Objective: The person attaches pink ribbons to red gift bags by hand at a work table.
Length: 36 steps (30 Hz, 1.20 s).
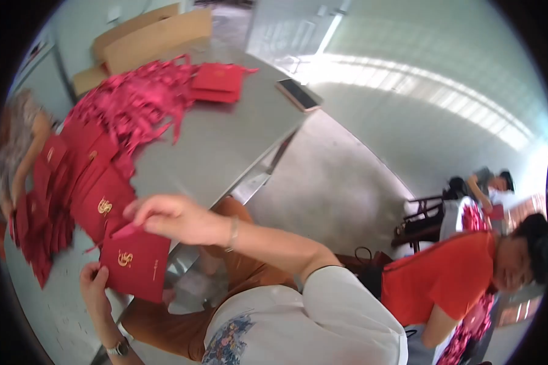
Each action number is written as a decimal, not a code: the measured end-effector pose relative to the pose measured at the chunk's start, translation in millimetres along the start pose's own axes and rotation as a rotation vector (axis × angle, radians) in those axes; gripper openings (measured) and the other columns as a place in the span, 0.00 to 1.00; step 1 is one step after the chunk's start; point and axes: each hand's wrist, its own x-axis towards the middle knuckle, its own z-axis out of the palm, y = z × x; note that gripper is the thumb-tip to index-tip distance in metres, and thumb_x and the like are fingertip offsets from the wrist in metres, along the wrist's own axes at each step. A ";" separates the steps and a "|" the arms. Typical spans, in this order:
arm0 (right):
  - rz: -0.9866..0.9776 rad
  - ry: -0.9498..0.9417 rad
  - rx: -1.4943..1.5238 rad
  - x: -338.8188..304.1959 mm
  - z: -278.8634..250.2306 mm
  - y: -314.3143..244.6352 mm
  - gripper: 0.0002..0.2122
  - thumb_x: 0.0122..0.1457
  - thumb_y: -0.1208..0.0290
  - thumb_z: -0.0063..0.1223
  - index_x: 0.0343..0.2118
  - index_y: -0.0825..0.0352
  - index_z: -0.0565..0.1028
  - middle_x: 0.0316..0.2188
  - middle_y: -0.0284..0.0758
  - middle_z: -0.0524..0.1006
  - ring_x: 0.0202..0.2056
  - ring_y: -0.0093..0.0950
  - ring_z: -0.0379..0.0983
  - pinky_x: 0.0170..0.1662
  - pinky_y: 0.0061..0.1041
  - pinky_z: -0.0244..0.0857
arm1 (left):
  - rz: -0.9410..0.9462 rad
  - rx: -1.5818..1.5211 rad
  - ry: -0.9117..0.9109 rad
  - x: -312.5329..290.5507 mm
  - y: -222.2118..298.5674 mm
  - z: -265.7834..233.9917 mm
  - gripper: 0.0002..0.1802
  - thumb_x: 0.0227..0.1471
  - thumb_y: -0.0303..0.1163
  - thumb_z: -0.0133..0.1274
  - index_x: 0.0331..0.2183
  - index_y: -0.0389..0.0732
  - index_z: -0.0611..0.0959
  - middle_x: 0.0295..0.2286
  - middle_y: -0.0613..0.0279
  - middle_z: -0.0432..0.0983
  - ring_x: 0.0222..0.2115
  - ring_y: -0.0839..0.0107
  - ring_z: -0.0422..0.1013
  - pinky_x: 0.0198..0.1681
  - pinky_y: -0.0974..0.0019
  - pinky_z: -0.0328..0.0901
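Note:
A dark red flat gift bag (pixel 141 266) with a gold emblem is held over the table's near edge. The thumb and fingers of my left hand (pixel 96 291) are closed on its left side. Above the bag's top edge, my right hand (pixel 172 219) pinches a pink ribbon (pixel 125 232), its fingers slightly smeared by motion. How the ribbon joins the bag cannot be made out. Just beyond lie more dark red gift bags (pixel 94 179), overlapping in rows.
A heap of pink ribbons (pixel 137 100) covers the table's far left, beside a stack of red bags (pixel 216 82). A phone (pixel 298 95) lies at the table's corner (pixel 249 109). One person (pixel 24 140) sits at left; another in red (pixel 438 274) is close at right.

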 end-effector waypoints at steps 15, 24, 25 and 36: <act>0.106 0.140 -1.147 14.2 37.4 3.6 0.09 0.46 0.75 0.54 0.31 0.72 0.72 0.28 0.44 0.76 0.31 0.43 0.76 0.33 0.40 0.68 | 0.342 0.159 -0.431 33.0 58.1 88.1 0.07 0.51 0.26 0.56 0.30 0.33 0.75 0.34 0.63 0.72 0.35 0.74 0.66 0.44 0.71 0.61; 0.120 0.124 -1.381 6.2 31.7 -1.6 0.10 0.45 0.73 0.55 0.31 0.72 0.73 0.28 0.43 0.77 0.33 0.39 0.77 0.35 0.36 0.70 | 0.497 0.256 -0.529 27.0 72.8 102.1 0.10 0.52 0.27 0.54 0.35 0.31 0.75 0.35 0.59 0.71 0.36 0.69 0.67 0.43 0.68 0.62; 0.127 0.138 -1.345 6.6 30.3 -2.3 0.10 0.44 0.73 0.55 0.31 0.72 0.73 0.28 0.43 0.77 0.33 0.39 0.77 0.36 0.36 0.70 | 0.558 0.323 -0.533 26.1 71.4 101.1 0.11 0.53 0.28 0.54 0.36 0.31 0.75 0.35 0.59 0.71 0.37 0.69 0.67 0.44 0.68 0.62; 0.039 0.386 -1.145 -5.7 25.7 9.7 0.07 0.50 0.74 0.54 0.31 0.69 0.70 0.23 0.42 0.75 0.29 0.43 0.75 0.32 0.41 0.66 | 0.195 -0.202 -0.525 26.6 50.3 114.5 0.06 0.60 0.31 0.50 0.36 0.38 0.76 0.30 0.71 0.73 0.28 0.84 0.65 0.30 0.79 0.59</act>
